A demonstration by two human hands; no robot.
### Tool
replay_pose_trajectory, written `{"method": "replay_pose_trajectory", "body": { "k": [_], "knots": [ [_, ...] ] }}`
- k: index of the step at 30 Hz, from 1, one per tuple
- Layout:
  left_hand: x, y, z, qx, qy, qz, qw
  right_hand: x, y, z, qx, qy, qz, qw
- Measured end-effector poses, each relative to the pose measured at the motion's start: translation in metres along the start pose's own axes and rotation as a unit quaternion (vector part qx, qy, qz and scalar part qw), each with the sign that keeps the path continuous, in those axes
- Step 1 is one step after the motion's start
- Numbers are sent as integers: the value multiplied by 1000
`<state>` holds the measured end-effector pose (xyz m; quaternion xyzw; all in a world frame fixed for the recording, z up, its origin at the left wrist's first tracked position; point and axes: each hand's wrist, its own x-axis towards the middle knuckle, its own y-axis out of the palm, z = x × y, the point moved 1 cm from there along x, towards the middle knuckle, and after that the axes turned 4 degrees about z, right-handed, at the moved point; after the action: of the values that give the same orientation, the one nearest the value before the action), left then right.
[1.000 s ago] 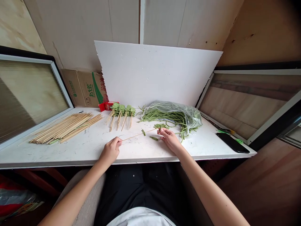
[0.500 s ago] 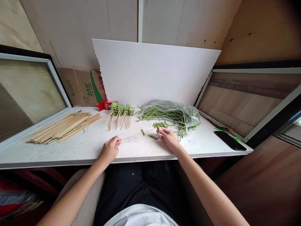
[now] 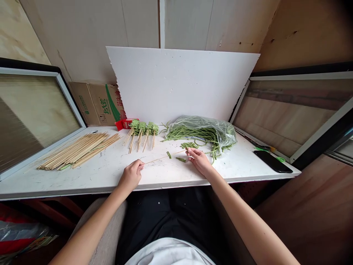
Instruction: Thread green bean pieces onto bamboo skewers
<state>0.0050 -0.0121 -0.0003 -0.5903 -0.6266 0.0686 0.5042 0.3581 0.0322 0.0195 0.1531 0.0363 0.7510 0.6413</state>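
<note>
Skewer (image 3: 156,159) is between two hands: the left hand (image 3: 132,174) grasps its near end, the right hand (image 3: 199,160) pinches a bean piece (image 3: 188,149) at its tip.

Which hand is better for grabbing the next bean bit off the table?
Probably the right hand: it is close beside the cut bean pieces, while the left hand is farther off, pinching the thin stick.

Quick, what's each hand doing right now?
Left hand: closed, pinching one end of a thin stick.
Right hand: fingers pinched together by the stick's other end, holding a small green bean piece.
</note>
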Motion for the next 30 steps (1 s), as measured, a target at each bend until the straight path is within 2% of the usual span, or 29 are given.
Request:
{"method": "replay_pose_trajectory", "body": {
  "k": [30],
  "knots": [
    [-1,2,3,17,-13,-5,1000,-4,8,8,-35,-2,-15,999]
  ]
}}
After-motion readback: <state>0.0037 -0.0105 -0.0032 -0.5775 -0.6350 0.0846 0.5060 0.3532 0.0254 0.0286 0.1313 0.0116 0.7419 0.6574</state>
